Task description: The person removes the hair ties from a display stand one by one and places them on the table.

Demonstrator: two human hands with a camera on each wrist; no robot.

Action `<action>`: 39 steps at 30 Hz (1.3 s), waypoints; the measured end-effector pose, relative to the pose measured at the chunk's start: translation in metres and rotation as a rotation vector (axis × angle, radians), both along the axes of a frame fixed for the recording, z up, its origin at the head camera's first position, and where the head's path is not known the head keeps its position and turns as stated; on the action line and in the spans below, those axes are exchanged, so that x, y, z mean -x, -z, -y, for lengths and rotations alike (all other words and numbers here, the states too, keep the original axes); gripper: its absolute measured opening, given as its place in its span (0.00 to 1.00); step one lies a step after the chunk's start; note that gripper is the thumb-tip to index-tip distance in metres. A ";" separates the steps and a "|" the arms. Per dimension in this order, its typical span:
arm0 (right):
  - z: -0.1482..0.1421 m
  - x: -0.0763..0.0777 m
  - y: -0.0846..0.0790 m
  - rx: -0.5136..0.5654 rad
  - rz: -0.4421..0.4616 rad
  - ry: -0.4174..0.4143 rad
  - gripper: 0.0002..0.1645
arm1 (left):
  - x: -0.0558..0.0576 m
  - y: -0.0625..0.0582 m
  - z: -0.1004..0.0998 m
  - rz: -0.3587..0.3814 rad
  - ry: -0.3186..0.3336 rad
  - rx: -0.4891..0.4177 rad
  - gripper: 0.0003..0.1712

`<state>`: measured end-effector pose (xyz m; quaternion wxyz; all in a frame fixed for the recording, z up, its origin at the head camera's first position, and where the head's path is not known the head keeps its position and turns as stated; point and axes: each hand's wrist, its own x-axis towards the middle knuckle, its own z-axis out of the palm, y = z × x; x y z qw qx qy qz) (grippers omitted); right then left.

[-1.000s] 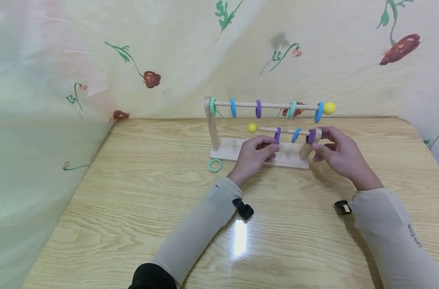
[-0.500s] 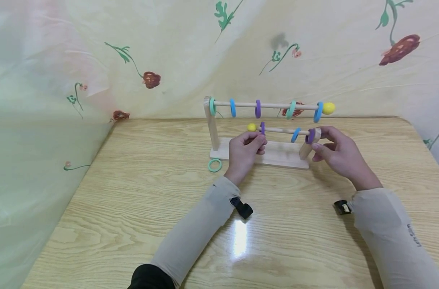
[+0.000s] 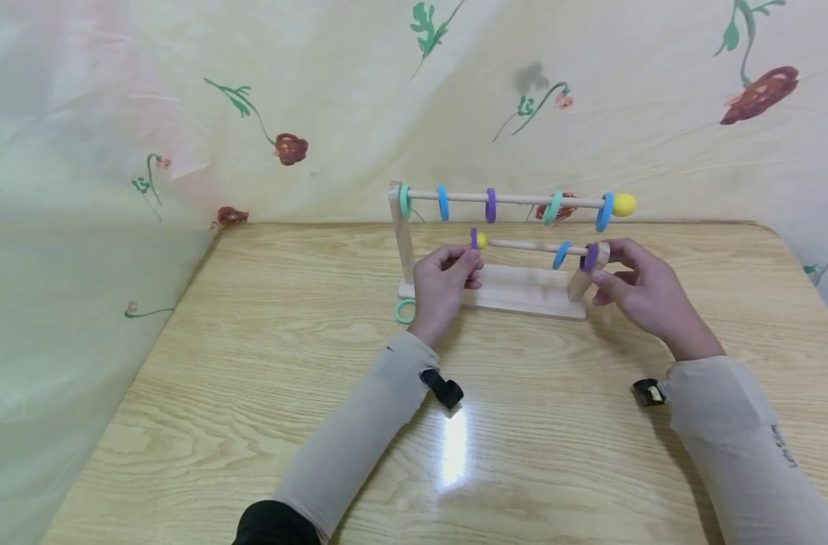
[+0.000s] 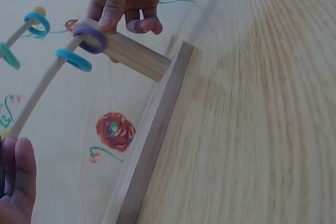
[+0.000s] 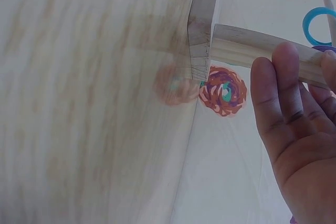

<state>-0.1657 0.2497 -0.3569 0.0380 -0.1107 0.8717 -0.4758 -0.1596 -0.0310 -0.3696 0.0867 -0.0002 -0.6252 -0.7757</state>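
In the head view, my left hand [image 3: 444,288] pinches a purple ring [image 3: 474,238] right at the yellow ball [image 3: 482,241] on the tip of the lower rod [image 3: 523,245]. My right hand [image 3: 635,291] grips the top of the short wooden post [image 4: 137,56] that carries this rod, thumb in front. A blue ring [image 3: 561,256] and another purple ring [image 4: 90,39] hang on the rod near that post. Both rods belong to one wooden stand, whose flat base [image 3: 523,290] lies on the table. The left wrist view cuts off most of my left hand.
Above, the longer rod [image 3: 523,199] bears several green, blue and purple rings and ends in a yellow ball [image 3: 624,205]. A loose green ring [image 3: 405,311] lies on the table [image 3: 250,363] by the base's left end, partly behind my left hand. A flowered cloth [image 3: 346,113] hangs behind.
My left hand has slid the purple ring leftward along the lower rod, from its middle to the yellow ball at its tip. My right hand has stayed on the post.
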 end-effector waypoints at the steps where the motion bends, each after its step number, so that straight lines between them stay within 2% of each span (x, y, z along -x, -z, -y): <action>1: 0.000 0.000 0.000 0.001 0.003 0.000 0.23 | 0.001 0.001 0.002 0.011 -0.001 -0.007 0.09; 8: 0.000 0.002 0.002 -0.001 0.018 -0.007 0.24 | 0.003 0.005 0.020 0.133 0.000 0.014 0.06; 12: 0.000 0.002 0.000 -0.008 0.018 -0.004 0.24 | 0.001 0.006 0.028 0.194 0.035 0.059 0.06; 20: -0.001 0.001 0.000 -0.019 0.018 0.004 0.24 | -0.011 0.005 0.047 0.218 0.148 0.163 0.10; 27: -0.001 0.002 -0.001 -0.030 0.022 0.001 0.25 | -0.023 0.007 0.068 0.236 0.202 0.253 0.12; 34: -0.001 0.002 0.000 -0.036 0.011 0.000 0.25 | -0.037 0.010 0.083 0.307 0.318 0.334 0.13; 39: -0.001 0.003 0.001 -0.034 0.003 -0.004 0.25 | -0.044 0.013 0.090 0.327 0.428 0.494 0.13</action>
